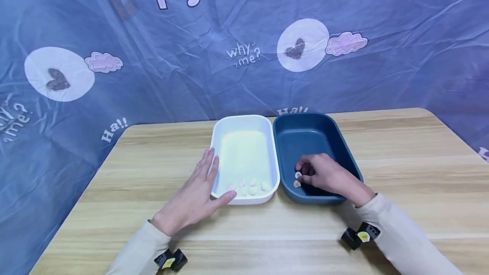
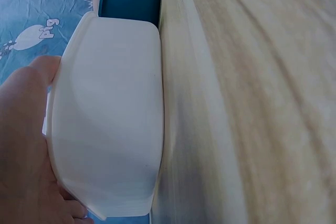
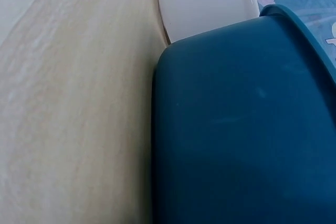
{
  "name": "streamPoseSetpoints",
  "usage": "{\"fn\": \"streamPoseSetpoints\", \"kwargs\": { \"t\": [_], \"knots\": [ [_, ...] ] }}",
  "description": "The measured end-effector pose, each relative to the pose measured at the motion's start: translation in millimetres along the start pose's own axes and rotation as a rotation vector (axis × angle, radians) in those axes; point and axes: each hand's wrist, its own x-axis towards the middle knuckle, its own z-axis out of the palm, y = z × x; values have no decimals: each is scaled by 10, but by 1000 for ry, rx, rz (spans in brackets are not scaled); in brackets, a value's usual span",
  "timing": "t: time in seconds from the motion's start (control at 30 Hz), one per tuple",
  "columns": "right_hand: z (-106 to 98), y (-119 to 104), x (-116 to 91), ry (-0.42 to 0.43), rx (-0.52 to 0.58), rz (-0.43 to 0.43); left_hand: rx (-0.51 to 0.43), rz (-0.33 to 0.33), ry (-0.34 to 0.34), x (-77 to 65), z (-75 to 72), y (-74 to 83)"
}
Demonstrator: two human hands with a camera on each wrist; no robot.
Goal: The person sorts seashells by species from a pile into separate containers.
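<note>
My left hand [image 1: 192, 198] lies over the near left corner of a white tray [image 1: 214, 139], its fingers straight along the left rim and the thumb over the front rim. Inside that tray, several small pale pebble-like pieces [image 1: 253, 190] lie near the front. My right hand [image 1: 322, 174] reaches into the dark blue tray [image 1: 302, 200] and pinches a small white pebble-like piece [image 1: 298, 175] between thumb and fingertips. Just in front of it, a tan pebble-like piece [image 1: 297, 184] lies on the blue tray's floor. The right wrist view shows only tray walls, not the hand.
Both trays stand side by side on a light wooden table [image 1: 153, 156], close to its back edge. Behind the table hangs a blue printed cloth [image 1: 206, 79]. Each wrist wears a small black camera, such as the right wrist camera [image 1: 353, 237].
</note>
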Motion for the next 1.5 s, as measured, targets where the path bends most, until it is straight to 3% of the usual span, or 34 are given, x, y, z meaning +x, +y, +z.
{"fn": "streamPoseSetpoints", "kwargs": {
  "t": [0.2, 0.4, 0.53, 0.6, 0.67, 0.77, 0.9, 0.97, 1.2, 1.5],
  "knots": [
    [-17, -5, -32, 40, -11, -19, -1, 7, 6, -11, 9, 9],
    [-57, -120, -107, 143, -21, -75, -7, -7, -2, -31, 25, 12],
    [-23, -325, -265, 288, -56, -199, -15, -4, 6, -38, 24, 21],
    [37, -451, -390, 355, -75, -308, -19, -8, 2, -37, 21, 23],
    [116, -574, -534, 370, -72, -426, -20, -5, 4, -34, 17, 21],
    [241, -714, -746, 193, 25, -522, -15, -8, 1, -28, 11, 12],
    [431, -781, -904, -149, 176, -520, -7, -14, -9, -27, 5, 5],
    [543, -779, -921, -217, 184, -561, -8, -15, -10, -30, 4, 6],
    [811, -734, -907, -213, 97, -740, -18, -18, -4, -44, 19, 15],
    [907, -718, -881, -229, 64, -759, -18, -11, -1, -26, 9, 11]
  ]
}}
